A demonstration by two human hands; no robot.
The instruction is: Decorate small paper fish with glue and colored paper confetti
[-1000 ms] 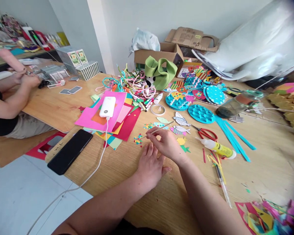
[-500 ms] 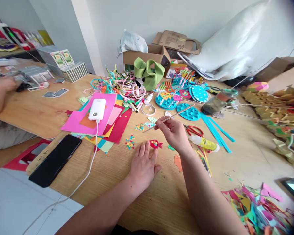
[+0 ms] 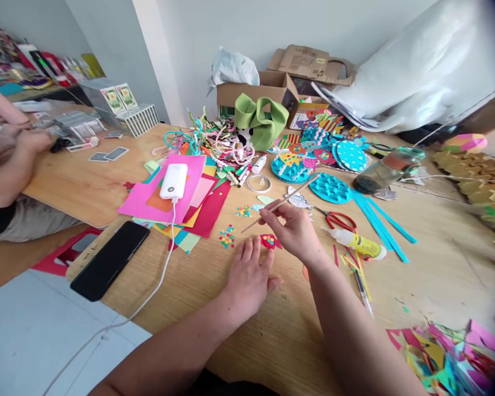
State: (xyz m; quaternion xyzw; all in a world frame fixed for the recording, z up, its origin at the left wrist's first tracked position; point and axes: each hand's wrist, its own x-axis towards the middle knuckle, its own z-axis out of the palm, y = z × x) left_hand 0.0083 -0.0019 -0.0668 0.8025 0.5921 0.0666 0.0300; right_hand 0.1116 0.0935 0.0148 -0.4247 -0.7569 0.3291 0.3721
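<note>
My left hand (image 3: 249,280) lies flat on the table with its fingers stretched out. Its fingertips touch or nearly touch the lower edge of a small red paper fish (image 3: 268,241), which carries several coloured dots. My right hand (image 3: 293,230) pinches a thin wooden stick (image 3: 300,188) just above the fish. The stick slants, and its lower left end points at a spot near some loose paper dots (image 3: 227,236). More dots (image 3: 244,211) lie farther back. An orange paper piece is mostly hidden under my right forearm.
Red-handled scissors (image 3: 340,220), a glue bottle (image 3: 361,243) and blue paper strips (image 3: 381,225) lie right. Coloured paper sheets (image 3: 214,212) carry a white power bank (image 3: 174,180), its cable running past a phone (image 3: 110,260). A glass jar (image 3: 390,170) lies tipped. Another person's hands (image 3: 33,137) are left.
The view has shifted so that most things on the table appear farther right. The stick's lower end has moved closer to the table dots. My left hand stays by the fish.
</note>
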